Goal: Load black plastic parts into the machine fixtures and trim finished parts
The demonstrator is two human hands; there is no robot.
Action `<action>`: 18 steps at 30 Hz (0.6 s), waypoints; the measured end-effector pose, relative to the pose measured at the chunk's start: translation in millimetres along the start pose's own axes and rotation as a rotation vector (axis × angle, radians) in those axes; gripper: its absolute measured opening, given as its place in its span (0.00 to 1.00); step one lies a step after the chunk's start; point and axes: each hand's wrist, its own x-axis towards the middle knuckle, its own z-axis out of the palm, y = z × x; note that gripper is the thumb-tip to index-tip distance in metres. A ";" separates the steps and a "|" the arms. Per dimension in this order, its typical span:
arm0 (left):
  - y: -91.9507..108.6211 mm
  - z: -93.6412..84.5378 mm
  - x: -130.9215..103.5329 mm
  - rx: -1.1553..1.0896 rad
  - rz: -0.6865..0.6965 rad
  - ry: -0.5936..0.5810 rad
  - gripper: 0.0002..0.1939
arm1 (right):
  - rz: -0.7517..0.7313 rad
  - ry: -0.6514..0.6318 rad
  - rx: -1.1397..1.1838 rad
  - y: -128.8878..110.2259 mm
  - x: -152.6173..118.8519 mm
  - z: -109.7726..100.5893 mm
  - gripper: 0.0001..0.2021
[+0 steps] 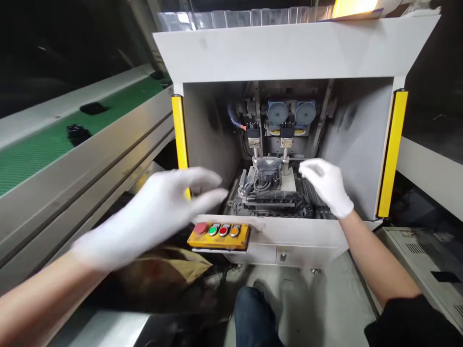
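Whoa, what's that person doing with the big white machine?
Someone in white gloves has both hands up in front of the machine. The left hand is open near the yellow button box, holding nothing I can see. The right hand is curled beside the dark part inside, apparently not touching it. On the left, dark pieces lie on a green belt.

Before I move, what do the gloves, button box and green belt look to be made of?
Gloves: matte white fabric, probably, wrapping the fingers softly. Button box: yellow, hard-edged, plastic or painted metal. Green belt: likely rubber or plastic, given its fine ribbing.
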 end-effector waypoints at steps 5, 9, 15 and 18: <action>-15.9 82.2 186.8 -0.406 -0.068 0.050 0.25 | 0.069 0.080 0.019 48.3 133.0 21.0 0.26; -29.5 134.5 262.0 -0.865 -0.056 -0.175 0.30 | 0.085 -0.129 0.084 71.9 184.4 44.3 0.21; -43.2 147.9 274.0 -1.126 -0.094 -0.365 0.28 | 0.243 -0.307 0.537 72.9 193.1 69.3 0.19; -45.6 149.6 276.8 -1.127 -0.112 -0.374 0.24 | 0.258 -0.291 0.579 67.8 190.6 73.7 0.18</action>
